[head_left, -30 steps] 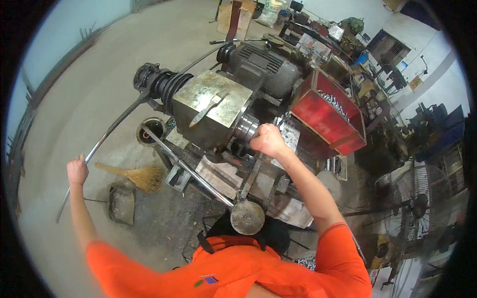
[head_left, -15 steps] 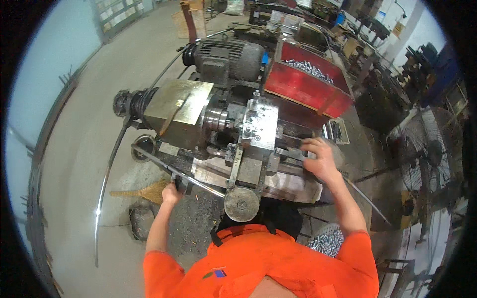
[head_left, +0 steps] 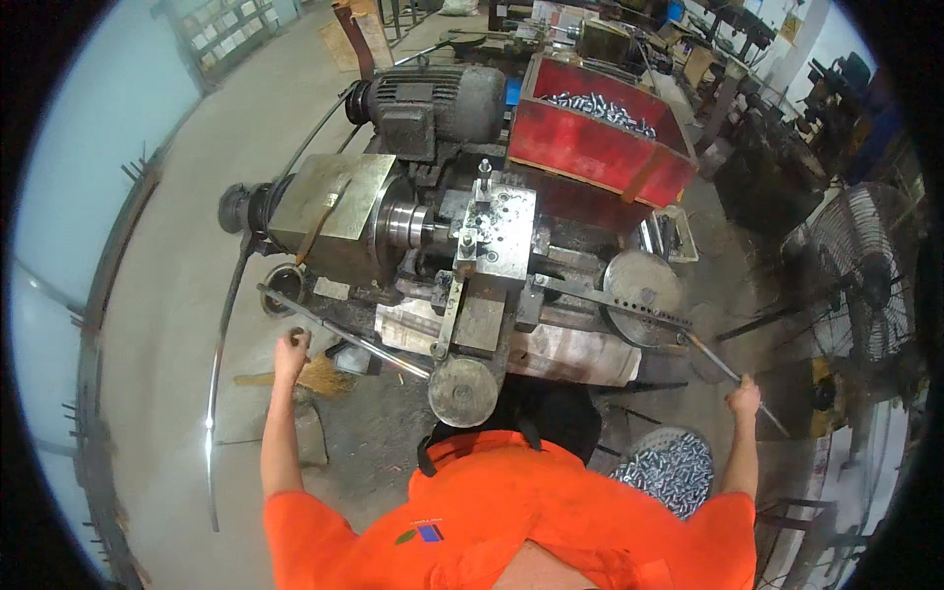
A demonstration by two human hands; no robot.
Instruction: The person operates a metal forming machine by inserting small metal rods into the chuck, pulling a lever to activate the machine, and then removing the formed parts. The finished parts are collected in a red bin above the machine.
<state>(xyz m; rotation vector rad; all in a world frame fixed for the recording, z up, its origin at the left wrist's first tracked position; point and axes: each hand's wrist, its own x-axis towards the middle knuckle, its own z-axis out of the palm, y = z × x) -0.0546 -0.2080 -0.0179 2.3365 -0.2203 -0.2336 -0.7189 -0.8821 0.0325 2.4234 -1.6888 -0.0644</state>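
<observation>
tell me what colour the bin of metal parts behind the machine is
Red; the bin shows best in the head view, its only view.

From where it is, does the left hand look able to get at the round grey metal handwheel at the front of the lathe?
Probably yes. The left hand is by the long lever rod; the round grey metal handwheel sits nearby with only the rod between.

One lathe (head_left: 433, 246) stands in the view, with one electric motor (head_left: 433, 103) behind it. One red bin (head_left: 600, 147) holds metal parts too many to count, and one basket (head_left: 674, 472) on the floor holds more. Two round handwheels show: one (head_left: 462, 390) in front, one (head_left: 641, 285) to the right. One fan (head_left: 870, 275) stands at the right edge. Two hands are in view, the left hand (head_left: 292, 344) and the right hand (head_left: 744, 398), each on one long lever.
</observation>
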